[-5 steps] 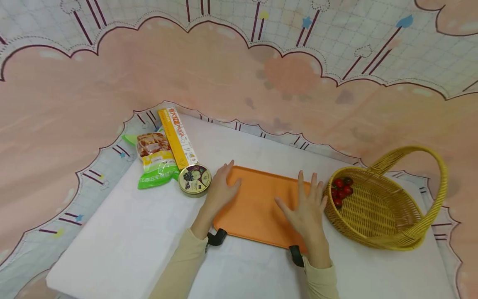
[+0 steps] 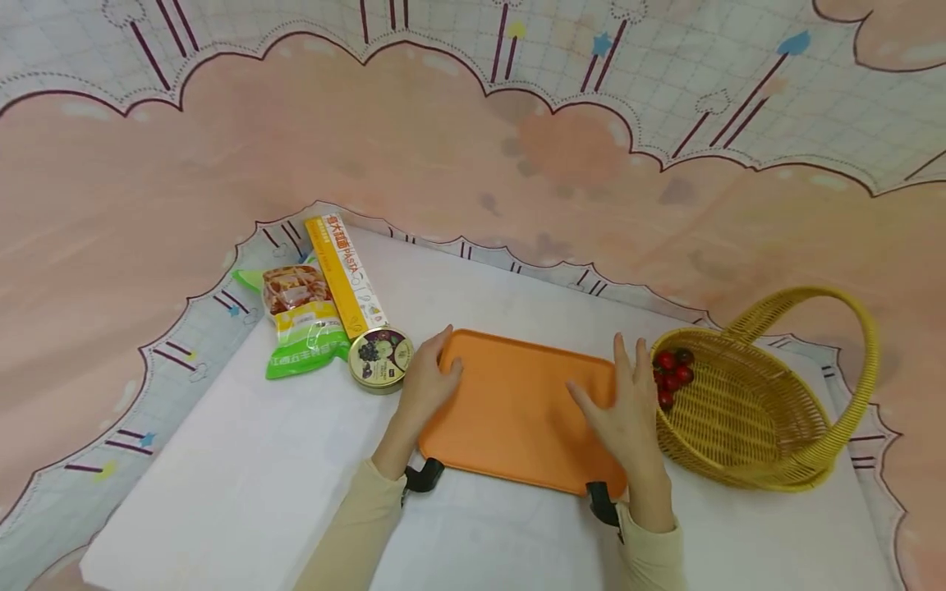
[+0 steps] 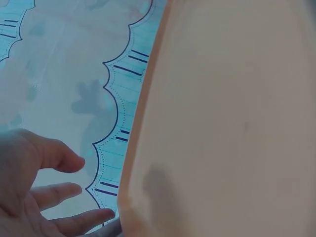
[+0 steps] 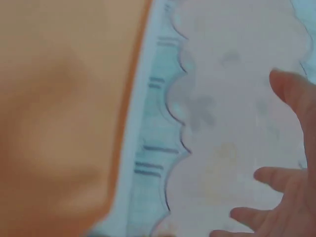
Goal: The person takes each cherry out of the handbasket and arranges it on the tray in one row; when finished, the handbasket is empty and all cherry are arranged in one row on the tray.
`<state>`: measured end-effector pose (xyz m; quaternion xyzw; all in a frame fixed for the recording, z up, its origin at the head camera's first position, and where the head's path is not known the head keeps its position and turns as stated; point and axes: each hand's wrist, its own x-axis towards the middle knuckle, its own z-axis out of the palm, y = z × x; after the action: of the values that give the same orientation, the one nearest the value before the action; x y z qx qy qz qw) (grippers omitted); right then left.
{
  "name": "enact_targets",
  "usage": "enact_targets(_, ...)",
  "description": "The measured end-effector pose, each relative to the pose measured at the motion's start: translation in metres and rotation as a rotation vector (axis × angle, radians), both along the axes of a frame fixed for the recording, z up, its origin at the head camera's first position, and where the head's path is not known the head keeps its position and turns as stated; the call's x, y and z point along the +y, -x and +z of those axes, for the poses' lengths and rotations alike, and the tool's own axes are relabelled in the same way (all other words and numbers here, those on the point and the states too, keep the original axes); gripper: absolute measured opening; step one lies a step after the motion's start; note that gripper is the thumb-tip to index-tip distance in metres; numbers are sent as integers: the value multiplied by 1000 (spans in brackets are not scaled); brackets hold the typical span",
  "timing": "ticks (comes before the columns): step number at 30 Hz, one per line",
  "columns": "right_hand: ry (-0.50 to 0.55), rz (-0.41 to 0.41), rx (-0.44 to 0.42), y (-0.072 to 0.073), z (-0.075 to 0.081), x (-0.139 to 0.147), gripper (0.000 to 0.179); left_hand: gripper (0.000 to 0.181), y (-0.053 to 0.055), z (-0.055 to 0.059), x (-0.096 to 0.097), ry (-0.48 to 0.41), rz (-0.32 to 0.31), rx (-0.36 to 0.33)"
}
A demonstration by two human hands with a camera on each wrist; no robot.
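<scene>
An orange rectangular tray [image 2: 517, 402] lies flat on the white table between both hands. My left hand [image 2: 427, 382] is at its left edge, fingers extended and thumb reaching over the tray. In the left wrist view the left fingertips [image 3: 106, 213] come right up to the tray's rim [image 3: 136, 133]. My right hand [image 2: 628, 423] stands at the right edge, fingers pointing away from me and thumb over the tray. The right wrist view shows that hand [image 4: 291, 173] with fingers spread and nothing between them. Neither hand grips anything.
A yellow wicker basket [image 2: 727, 402] with an arched handle, holding small red fruits [image 2: 674, 373], stands close right of the right hand. Left of the left hand are a round tin [image 2: 380, 359], a pasta box [image 2: 346, 275] and a green food bag [image 2: 303, 320]. Patterned cloth rises behind.
My right hand has moved right, out over the tray's right edge, and its fingers look closer together. The left hand has shifted slightly left. The whole head view has shifted a little.
</scene>
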<state>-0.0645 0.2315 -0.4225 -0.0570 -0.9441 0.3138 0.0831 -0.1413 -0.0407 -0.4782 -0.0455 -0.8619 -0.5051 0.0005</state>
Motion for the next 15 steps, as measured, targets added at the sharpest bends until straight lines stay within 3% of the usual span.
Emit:
enact_targets(5,160,-125,56,2,21,36,80,56,-4,-4,-1,-30,9,-5)
enact_targets(7,208,-185,37,3,31,50,73,56,-5,-6,-1,-18,9,4)
enact_targets(12,317,-309,-156,6,54,81,67,56,-10,-13,-2,-14,0,64)
enact_targets(15,340,-356,-239,17,61,95,64,55,-10,-15,-5,-18,-3,96)
